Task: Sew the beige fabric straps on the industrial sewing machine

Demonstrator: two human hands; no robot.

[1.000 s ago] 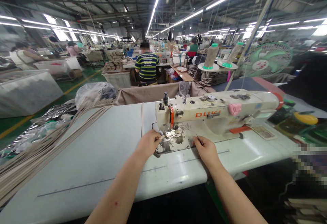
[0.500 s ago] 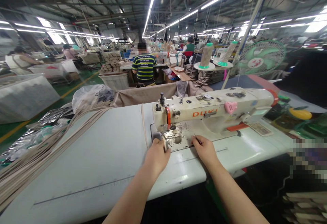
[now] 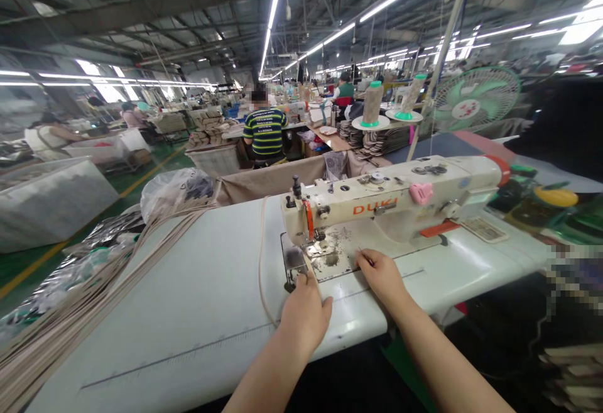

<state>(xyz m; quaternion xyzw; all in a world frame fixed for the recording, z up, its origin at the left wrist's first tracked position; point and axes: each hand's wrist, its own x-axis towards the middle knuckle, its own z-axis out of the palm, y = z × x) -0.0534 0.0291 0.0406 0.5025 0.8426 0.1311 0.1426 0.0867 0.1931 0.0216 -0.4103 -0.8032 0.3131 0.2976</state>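
A white sewing machine [image 3: 396, 202] with orange lettering stands on the pale table. My left hand [image 3: 304, 315] is closed just in front of the presser foot [image 3: 320, 246], its fingers pinching a narrow beige strip [image 3: 260, 262]. A short stretch of this strip shows between the fingertips and the foot; the rest loops over the table left of the machine. Right of the needle plate, my right hand [image 3: 380, 275] is closed on a thin, dark pointed tool [image 3: 365, 257]. Its tip sticks out past the fingers; the rest is hidden in the palm.
Long beige strips [image 3: 108, 275] drape over the table's left side, beside a clear plastic bag [image 3: 174, 193]. Behind the machine are a cloth-lined bin [image 3: 268, 177], thread cones [image 3: 372, 105] and a green fan [image 3: 475, 100]. A person in a striped shirt [image 3: 265, 130] sits farther back.
My left hand has come back towards me from the presser foot, and the beige strip now bows in a wider curve. My right hand stays nearly in place. The view has shifted slightly.
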